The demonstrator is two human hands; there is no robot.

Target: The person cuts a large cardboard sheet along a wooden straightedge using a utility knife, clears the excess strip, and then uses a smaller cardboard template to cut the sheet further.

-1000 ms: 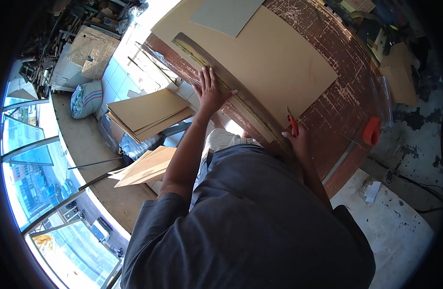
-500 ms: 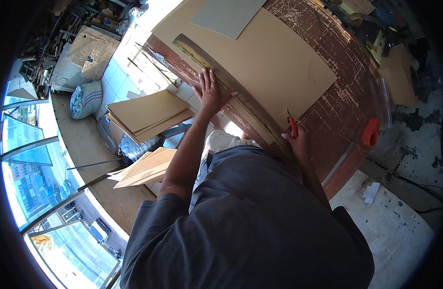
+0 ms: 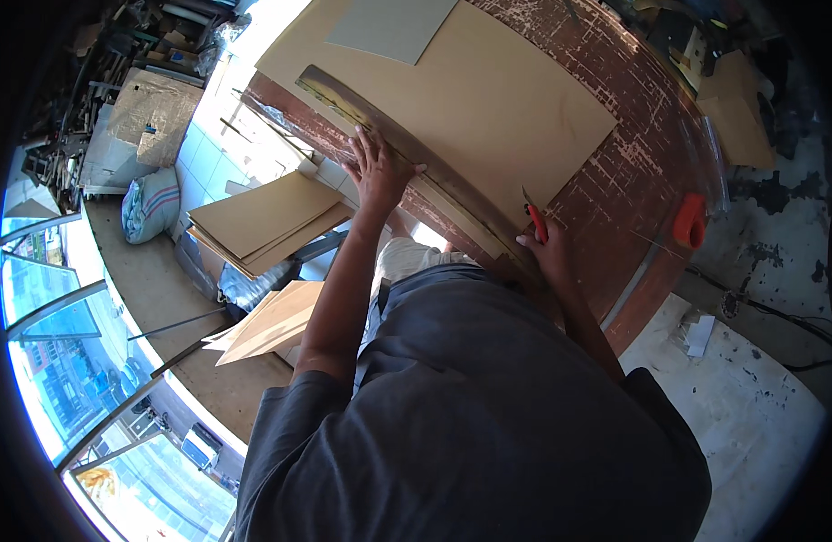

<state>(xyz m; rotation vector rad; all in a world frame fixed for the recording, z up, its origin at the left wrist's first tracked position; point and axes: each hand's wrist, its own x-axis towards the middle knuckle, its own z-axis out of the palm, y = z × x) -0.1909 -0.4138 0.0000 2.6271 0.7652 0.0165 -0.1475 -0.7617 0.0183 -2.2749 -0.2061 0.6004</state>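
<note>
A large brown board sheet (image 3: 506, 99) lies on the worn red-brown table, with a long dark straightedge (image 3: 465, 197) along its near side. My left hand (image 3: 382, 173) rests on the straightedge, fingers spread and thumb out, grasping nothing. Near the straightedge's right end, my right hand (image 3: 552, 253) is closed around a red-handled cutting knife (image 3: 537, 224). Its thin blade points up and away, over the near right part of the sheet. Whether the blade touches the board I cannot tell. A smaller grey sheet (image 3: 393, 29) lies on top of the brown one at the far side.
An orange-red tape-roll-shaped object (image 3: 690, 222) sits at the table's right edge (image 3: 637, 303). Stacked brown boards (image 3: 262, 217) and lighter sheets (image 3: 276, 323) stand low on my left, beside a tied white sack (image 3: 151, 204). Windows line the far left.
The whole view has shifted slightly, with the table sliding left and up. My left hand stays on the straightedge; my right still grips the knife, its blade now pointing more to the left.
</note>
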